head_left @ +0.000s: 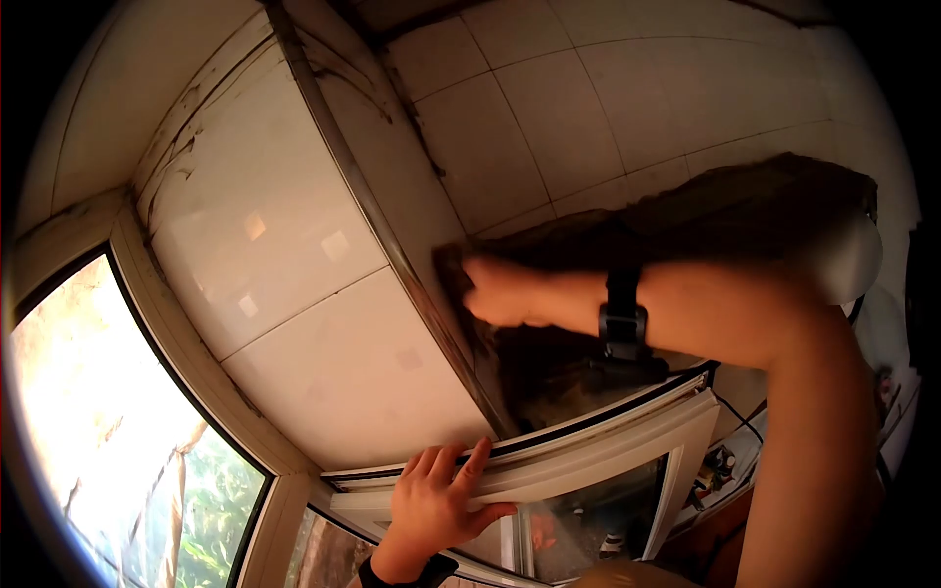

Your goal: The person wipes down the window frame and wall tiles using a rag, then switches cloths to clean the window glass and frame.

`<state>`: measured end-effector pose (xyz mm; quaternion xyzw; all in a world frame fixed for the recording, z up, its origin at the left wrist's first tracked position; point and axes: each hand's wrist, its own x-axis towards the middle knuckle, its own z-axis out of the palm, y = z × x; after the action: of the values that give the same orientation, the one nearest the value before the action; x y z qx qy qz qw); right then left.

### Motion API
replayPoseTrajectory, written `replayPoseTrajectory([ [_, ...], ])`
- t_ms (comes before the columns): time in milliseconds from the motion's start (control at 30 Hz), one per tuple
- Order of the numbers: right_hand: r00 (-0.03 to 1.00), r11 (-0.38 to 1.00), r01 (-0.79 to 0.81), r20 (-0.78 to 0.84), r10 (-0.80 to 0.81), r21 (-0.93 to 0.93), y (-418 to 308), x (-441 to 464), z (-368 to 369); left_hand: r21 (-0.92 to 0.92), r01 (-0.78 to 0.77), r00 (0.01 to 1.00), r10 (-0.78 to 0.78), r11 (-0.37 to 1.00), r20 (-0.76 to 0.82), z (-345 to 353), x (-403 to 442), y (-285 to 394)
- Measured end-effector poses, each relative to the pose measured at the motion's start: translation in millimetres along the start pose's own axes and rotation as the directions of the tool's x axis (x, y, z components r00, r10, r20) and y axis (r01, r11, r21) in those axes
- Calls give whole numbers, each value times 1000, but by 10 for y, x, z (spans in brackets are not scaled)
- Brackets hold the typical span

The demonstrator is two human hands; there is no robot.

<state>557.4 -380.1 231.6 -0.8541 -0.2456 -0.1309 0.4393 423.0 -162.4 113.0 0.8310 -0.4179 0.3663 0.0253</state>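
My left hand (434,500) lies over the top rail of a white-framed window sash (578,465), fingers hooked across it and thumb stretched along its near side. My right hand (502,291) reaches in from the right, closed and slightly blurred. It is against the dark bare patch (676,220) beside the edge of the tiled corner (368,196). A small dark shape (451,272) shows at its fingertips, too blurred to name. Around my right forearm is a black strap with a device (623,323).
White wall tiles (549,98) stand behind the bare patch. At left, a bright window (127,421) shows greenery. A pale rounded thing (851,260) is partly hidden by my right arm. Small items (720,465) and a cable lie at lower right.
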Motion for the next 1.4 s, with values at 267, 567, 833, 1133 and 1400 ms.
replayPoseTrajectory([
  [267, 913, 914, 252, -235, -334, -318, -1762, 806, -1269, -27, 61, 995, -59, 998, 77, -95, 34, 101],
  [567, 966, 938, 233, 170, -193, -256, -238, -60, -189, -27, 64, 995, -62, 998, 78, -72, 71, 109],
  [833, 973, 962, 225, 95, -212, -158, -282, -139, -200, -26, 73, 992, -70, 997, 106, -109, 65, 161],
  [1133, 714, 675, 457, -214, -667, -580, -2108, 834, -1383, 63, 53, 994, -59, 997, 94, -101, 61, 189],
  [1400, 877, 853, 481, 111, -468, -203, -379, -361, -207, 36, 55, 995, -58, 998, 84, -67, 106, 200],
])
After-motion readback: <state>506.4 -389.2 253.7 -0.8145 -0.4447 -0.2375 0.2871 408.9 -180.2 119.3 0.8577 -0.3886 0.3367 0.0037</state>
